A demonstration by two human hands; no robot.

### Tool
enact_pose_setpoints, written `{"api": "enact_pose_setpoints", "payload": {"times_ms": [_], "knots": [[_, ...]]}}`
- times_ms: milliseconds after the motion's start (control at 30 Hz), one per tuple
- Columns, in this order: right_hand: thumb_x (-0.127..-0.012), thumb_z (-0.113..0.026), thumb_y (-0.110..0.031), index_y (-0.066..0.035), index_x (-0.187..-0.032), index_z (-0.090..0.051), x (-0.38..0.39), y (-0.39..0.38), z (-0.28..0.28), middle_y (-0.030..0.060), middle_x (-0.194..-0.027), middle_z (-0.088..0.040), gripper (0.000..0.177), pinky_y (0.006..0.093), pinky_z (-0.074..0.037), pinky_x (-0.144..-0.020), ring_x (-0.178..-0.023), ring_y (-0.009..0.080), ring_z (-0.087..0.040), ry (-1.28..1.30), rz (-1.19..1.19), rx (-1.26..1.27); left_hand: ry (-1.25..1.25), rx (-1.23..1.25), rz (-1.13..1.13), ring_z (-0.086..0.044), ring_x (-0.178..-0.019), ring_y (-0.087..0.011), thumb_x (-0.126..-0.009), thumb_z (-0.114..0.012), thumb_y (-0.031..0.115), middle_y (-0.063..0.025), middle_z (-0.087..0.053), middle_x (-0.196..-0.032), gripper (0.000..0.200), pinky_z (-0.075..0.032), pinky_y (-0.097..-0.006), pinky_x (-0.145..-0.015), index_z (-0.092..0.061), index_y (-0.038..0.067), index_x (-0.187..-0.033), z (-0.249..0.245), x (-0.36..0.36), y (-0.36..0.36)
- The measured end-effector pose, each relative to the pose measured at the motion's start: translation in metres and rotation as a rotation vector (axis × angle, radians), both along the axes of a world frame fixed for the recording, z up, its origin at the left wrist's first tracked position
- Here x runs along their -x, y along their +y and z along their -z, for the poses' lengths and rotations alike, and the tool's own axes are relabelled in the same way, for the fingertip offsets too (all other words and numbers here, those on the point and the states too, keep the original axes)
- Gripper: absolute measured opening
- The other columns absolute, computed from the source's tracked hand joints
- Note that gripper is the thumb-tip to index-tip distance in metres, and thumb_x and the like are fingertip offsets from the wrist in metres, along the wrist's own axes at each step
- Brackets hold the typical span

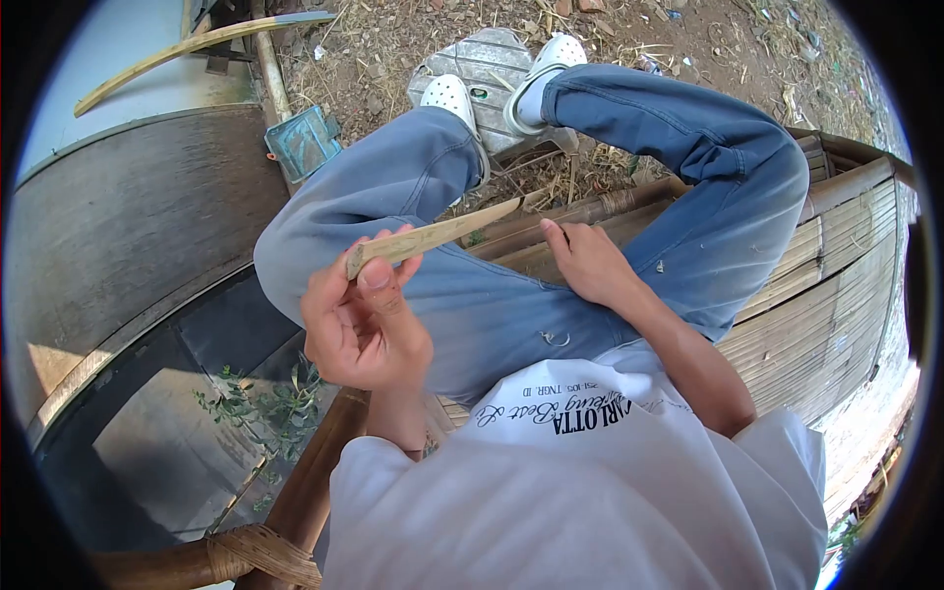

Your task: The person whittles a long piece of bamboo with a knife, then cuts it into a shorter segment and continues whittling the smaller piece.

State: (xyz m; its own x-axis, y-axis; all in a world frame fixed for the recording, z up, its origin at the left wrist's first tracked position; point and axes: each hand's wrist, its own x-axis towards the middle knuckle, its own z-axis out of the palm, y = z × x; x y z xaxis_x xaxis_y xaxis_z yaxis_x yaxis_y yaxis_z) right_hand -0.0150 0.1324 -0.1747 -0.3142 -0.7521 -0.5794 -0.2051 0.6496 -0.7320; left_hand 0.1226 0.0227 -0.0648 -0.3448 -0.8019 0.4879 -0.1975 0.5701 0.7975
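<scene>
My left hand (369, 320) pinches the thick, blunt end of a pale bamboo strip (438, 234) between thumb and fingers. Raised over my lap, the strip narrows toward a dark pointed tip on the right. My right hand (595, 264) rests on my thigh near that tip, apart from it. Its thumb sticks out, the other fingers are partly hidden, and nothing shows in its grasp. A thin curled shaving (556, 340) lies on my blue jeans (482, 315).
I sit on a bamboo bench (836, 256), feet on a grey plastic stool (482, 59). A blue basket (303, 143) lies left of my knee. At upper left is a long curved bamboo piece (197, 44). A leafy plant (285, 408) grows beside the bench.
</scene>
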Motion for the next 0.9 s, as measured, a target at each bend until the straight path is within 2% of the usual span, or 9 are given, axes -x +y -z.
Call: {"api": "enact_pose_setpoints", "payload": {"times_ms": [100,233,467,567,633,767,833,867,900], "knots": [[-0.100,-0.039,-0.039,0.008,-0.075,-0.060,0.011,-0.004,-0.029,0.0315,-0.075,-0.061,0.057,0.0515,-0.046,-0.074,-0.079,0.0497,-0.060,-0.146,0.022,0.042,0.027,-0.012,0.042,-0.070,-0.080,-0.0276,-0.092,-0.061,0.004,-0.0211,-0.062,-0.090,0.020,-0.064,-0.0336,-0.063,-0.049,-0.009,-0.102,0.001,0.001,-0.002],[-0.098,-0.048,-0.033,0.007,-0.077,-0.056,-0.005,-0.011,-0.108,0.0281,-0.058,-0.056,0.046,0.0503,-0.046,-0.058,-0.059,0.0483,-0.057,-0.220,0.039,0.468,0.020,-0.032,-0.010,-0.069,-0.078,-0.0240,-0.091,-0.062,0.002,-0.0190,-0.061,-0.090,0.017,-0.064,-0.0331,-0.063,-0.049,-0.006,-0.099,-0.003,0.007,0.001],[-0.097,-0.050,-0.032,0.003,-0.074,-0.052,-0.016,-0.016,-0.105,0.0251,-0.053,-0.054,0.043,0.0487,-0.044,-0.050,-0.049,0.0442,-0.055,-0.272,0.057,0.541,0.033,-0.074,-0.047,-0.067,-0.078,-0.0206,-0.090,-0.062,0.000,-0.0160,-0.059,-0.089,0.016,-0.064,-0.0334,-0.063,-0.048,-0.005,-0.097,-0.006,0.012,0.003],[-0.097,-0.050,-0.032,0.004,-0.075,-0.052,-0.018,-0.020,-0.100,0.0255,-0.053,-0.054,0.043,0.0499,-0.044,-0.052,-0.051,0.0456,-0.055,-0.236,0.048,0.523,0.043,-0.034,-0.048,-0.067,-0.077,-0.0209,-0.090,-0.063,0.001,-0.0161,-0.059,-0.090,0.017,-0.064,-0.0331,-0.062,-0.047,-0.005,-0.096,-0.001,0.007,-0.003],[-0.098,-0.048,-0.033,0.004,-0.074,-0.054,-0.019,-0.021,-0.086,0.0276,-0.057,-0.055,0.044,0.0526,-0.045,-0.058,-0.058,0.0483,-0.056,-0.131,0.060,0.385,0.043,-0.035,-0.102,-0.067,-0.077,-0.0211,-0.090,-0.063,0.001,-0.0160,-0.059,-0.090,0.018,-0.064,-0.0327,-0.060,-0.048,-0.006,-0.096,-0.002,0.007,-0.004],[-0.100,-0.038,-0.040,0.008,-0.081,-0.063,-0.010,-0.006,0.025,0.0362,-0.077,-0.060,0.058,0.0535,-0.047,-0.080,-0.083,0.0523,-0.059,0.035,0.040,0.057,0.051,-0.004,-0.108,-0.068,-0.077,-0.0219,-0.090,-0.064,0.002,-0.0159,-0.059,-0.089,0.019,-0.064,-0.0321,-0.058,-0.048,-0.007,-0.094,0.001,0.005,-0.003],[-0.100,-0.036,-0.042,0.007,-0.080,-0.062,-0.001,-0.004,0.052,0.0336,-0.079,-0.061,0.059,0.0539,-0.045,-0.080,-0.083,0.0508,-0.059,0.019,0.035,-0.001,0.060,0.001,-0.104,-0.068,-0.077,-0.0218,-0.090,-0.064,0.002,-0.0160,-0.059,-0.089,0.019,-0.064,-0.0318,-0.058,-0.048,-0.007,-0.094,0.001,0.007,-0.003],[-0.100,-0.035,-0.043,0.006,-0.078,-0.060,0.000,0.000,0.060,0.0309,-0.080,-0.062,0.060,0.0543,-0.044,-0.079,-0.083,0.0492,-0.059,-0.007,0.021,-0.061,0.061,0.005,-0.110,-0.068,-0.076,-0.0218,-0.090,-0.064,0.003,-0.0161,-0.059,-0.089,0.019,-0.064,-0.0315,-0.058,-0.048,-0.007,-0.094,0.002,0.008,-0.003],[-0.100,-0.036,-0.040,0.007,-0.082,-0.065,0.006,-0.009,0.024,0.0317,-0.080,-0.063,0.059,0.0509,-0.048,-0.082,-0.085,0.0487,-0.061,-0.009,-0.036,0.014,0.058,-0.007,-0.109,-0.068,-0.076,-0.0218,-0.090,-0.064,0.003,-0.0161,-0.059,-0.089,0.019,-0.064,-0.0315,-0.058,-0.048,-0.007,-0.094,0.001,0.009,-0.002]]}}
